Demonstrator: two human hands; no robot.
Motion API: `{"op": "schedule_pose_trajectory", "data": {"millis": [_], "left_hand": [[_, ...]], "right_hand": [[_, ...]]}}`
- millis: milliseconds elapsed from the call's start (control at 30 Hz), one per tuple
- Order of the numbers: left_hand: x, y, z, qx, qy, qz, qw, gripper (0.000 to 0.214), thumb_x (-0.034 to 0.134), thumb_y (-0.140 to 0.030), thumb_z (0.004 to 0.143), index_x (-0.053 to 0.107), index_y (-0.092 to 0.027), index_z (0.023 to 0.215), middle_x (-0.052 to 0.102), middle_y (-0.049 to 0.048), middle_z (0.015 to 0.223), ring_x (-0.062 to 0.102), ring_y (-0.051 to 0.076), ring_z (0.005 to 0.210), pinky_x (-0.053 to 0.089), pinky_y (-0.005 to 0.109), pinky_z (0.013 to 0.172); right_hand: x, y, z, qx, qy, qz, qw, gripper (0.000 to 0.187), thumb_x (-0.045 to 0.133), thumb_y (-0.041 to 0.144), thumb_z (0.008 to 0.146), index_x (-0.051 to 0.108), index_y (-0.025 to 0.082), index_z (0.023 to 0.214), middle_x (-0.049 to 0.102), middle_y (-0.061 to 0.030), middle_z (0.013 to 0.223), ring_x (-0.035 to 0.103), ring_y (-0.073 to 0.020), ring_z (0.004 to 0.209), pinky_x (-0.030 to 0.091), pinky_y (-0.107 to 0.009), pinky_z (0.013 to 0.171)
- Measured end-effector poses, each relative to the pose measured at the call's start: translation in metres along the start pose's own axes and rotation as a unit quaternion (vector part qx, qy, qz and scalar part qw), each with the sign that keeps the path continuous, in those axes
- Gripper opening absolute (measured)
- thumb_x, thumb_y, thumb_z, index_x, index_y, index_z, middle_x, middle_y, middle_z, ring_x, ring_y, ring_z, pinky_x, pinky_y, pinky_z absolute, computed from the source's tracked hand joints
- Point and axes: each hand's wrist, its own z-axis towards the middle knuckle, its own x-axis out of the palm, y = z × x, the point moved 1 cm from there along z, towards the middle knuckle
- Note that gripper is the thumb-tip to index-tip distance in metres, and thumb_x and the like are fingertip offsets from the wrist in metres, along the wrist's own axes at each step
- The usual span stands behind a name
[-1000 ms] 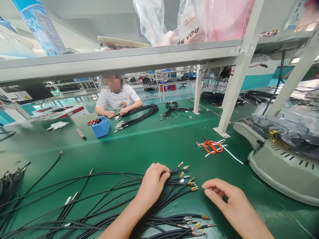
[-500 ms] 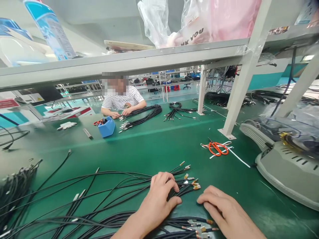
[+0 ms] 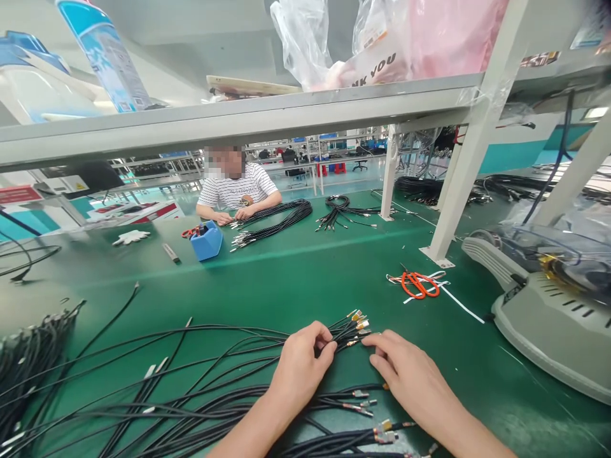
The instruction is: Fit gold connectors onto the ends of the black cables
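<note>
Black cables [image 3: 200, 362] with gold-coloured end terminals lie spread over the green table [image 3: 296, 280]. My left hand [image 3: 300, 366] is closed around a gathered bunch of them, just behind the terminals [image 3: 356, 321], which fan out beyond my fingers. My right hand [image 3: 405, 375] lies flat on the table beside it, fingertips touching the terminal ends of that bunch. More loose cables with terminals [image 3: 377, 436] lie nearer me, under my wrists.
Orange scissors [image 3: 417, 284] lie on white strips to the right. A grey machine [image 3: 548, 312] fills the right edge. Across the table a person in a striped shirt [image 3: 236, 191] handles cables beside a blue box [image 3: 206, 240]. A shelf [image 3: 267, 117] runs overhead.
My left hand has drawn the scattered terminal ends into one tight bunch. My right hand slid left and up until its fingertips met those ends.
</note>
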Motion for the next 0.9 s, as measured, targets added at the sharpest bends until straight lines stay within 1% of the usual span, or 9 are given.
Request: {"op": "schedule_pose_trajectory", "data": {"millis": [133, 267, 333, 433, 567, 667, 700, 767, 900], "left_hand": [[-0.001, -0.001, -0.001, 0.022, -0.016, 0.029, 0.999, 0.010, 0.051, -0.015, 0.088, 0.056, -0.022, 0.084, 0.060, -0.0040, 0.075, 0.056, 0.014, 0.069, 0.043, 0.025, 0.065], [-0.003, 0.006, 0.010, 0.056, -0.019, 0.077, 0.995, 0.022, 0.045, -0.012, 0.091, 0.062, -0.024, 0.087, 0.061, -0.0001, 0.094, 0.055, 0.018, 0.087, 0.043, 0.030, 0.078], [-0.005, 0.010, 0.019, 0.058, -0.026, 0.101, 0.993, 0.024, 0.045, -0.011, 0.091, 0.065, -0.023, 0.086, 0.059, 0.0037, 0.103, 0.052, 0.022, 0.095, 0.042, 0.036, 0.082], [-0.011, 0.009, 0.024, 0.054, -0.034, 0.119, 0.991, 0.022, 0.047, -0.009, 0.089, 0.066, -0.021, 0.086, 0.056, 0.0075, 0.109, 0.050, 0.025, 0.098, 0.042, 0.040, 0.084], [-0.021, -0.009, -0.001, 0.085, 0.007, 0.094, 0.992, 0.018, 0.051, -0.013, 0.091, 0.064, -0.025, 0.089, 0.054, 0.0018, 0.111, 0.050, 0.019, 0.100, 0.043, 0.033, 0.088], [-0.023, -0.020, -0.030, 0.088, 0.119, 0.023, 0.989, 0.007, 0.060, -0.020, 0.089, 0.062, -0.026, 0.091, 0.055, -0.0002, 0.101, 0.051, 0.017, 0.098, 0.045, 0.029, 0.087], [-0.022, -0.021, -0.036, 0.085, 0.141, 0.022, 0.986, 0.012, 0.065, -0.019, 0.085, 0.061, -0.026, 0.093, 0.056, 0.0000, 0.101, 0.052, 0.018, 0.098, 0.046, 0.029, 0.086], [-0.016, -0.021, -0.043, 0.093, 0.152, 0.056, 0.982, 0.017, 0.067, -0.016, 0.083, 0.059, -0.024, 0.096, 0.057, 0.0014, 0.100, 0.052, 0.020, 0.095, 0.046, 0.032, 0.085], [-0.001, -0.014, -0.040, 0.148, 0.125, 0.199, 0.961, 0.009, 0.052, -0.011, 0.090, 0.058, -0.018, 0.091, 0.061, 0.0059, 0.092, 0.053, 0.024, 0.083, 0.046, 0.039, 0.076]], "right_hand": [[0.002, 0.010, 0.007, -0.017, -0.001, 0.012, 1.000, 0.031, 0.040, 0.016, 0.090, 0.064, 0.024, 0.109, 0.064, -0.0044, 0.111, 0.063, -0.0240, 0.096, 0.045, -0.036, 0.080], [-0.006, 0.008, -0.005, -0.037, 0.025, 0.041, 0.998, 0.026, 0.038, 0.017, 0.093, 0.062, 0.026, 0.091, 0.065, 0.0009, 0.093, 0.062, -0.0171, 0.085, 0.044, -0.029, 0.074], [-0.010, 0.006, -0.011, -0.050, 0.047, 0.050, 0.996, 0.022, 0.043, 0.017, 0.090, 0.062, 0.026, 0.083, 0.065, 0.0029, 0.086, 0.060, -0.0163, 0.084, 0.043, -0.028, 0.073], [-0.013, 0.003, -0.013, -0.063, 0.070, 0.053, 0.994, 0.020, 0.050, 0.011, 0.083, 0.063, 0.026, 0.080, 0.064, 0.0034, 0.085, 0.058, -0.0171, 0.086, 0.041, -0.028, 0.073], [-0.011, -0.002, -0.006, -0.066, 0.070, 0.051, 0.994, 0.024, 0.049, 0.006, 0.080, 0.063, 0.025, 0.077, 0.063, 0.0024, 0.080, 0.057, -0.0176, 0.083, 0.039, -0.029, 0.071], [-0.009, -0.004, -0.003, -0.062, 0.063, 0.053, 0.995, 0.022, 0.051, 0.007, 0.080, 0.063, 0.025, 0.077, 0.064, 0.0024, 0.079, 0.057, -0.0176, 0.083, 0.039, -0.029, 0.072], [-0.009, -0.004, -0.002, -0.059, 0.060, 0.053, 0.995, 0.021, 0.051, 0.008, 0.081, 0.063, 0.024, 0.077, 0.063, 0.0022, 0.079, 0.056, -0.0180, 0.083, 0.039, -0.029, 0.072], [-0.010, -0.004, -0.003, -0.055, 0.049, 0.052, 0.996, 0.020, 0.049, 0.009, 0.082, 0.061, 0.024, 0.076, 0.062, 0.0017, 0.079, 0.056, -0.0186, 0.084, 0.039, -0.030, 0.073], [-0.010, -0.002, -0.005, -0.049, 0.035, 0.057, 0.997, 0.023, 0.044, 0.009, 0.085, 0.060, 0.023, 0.077, 0.061, 0.0018, 0.081, 0.057, -0.0162, 0.078, 0.040, -0.028, 0.070]]}}
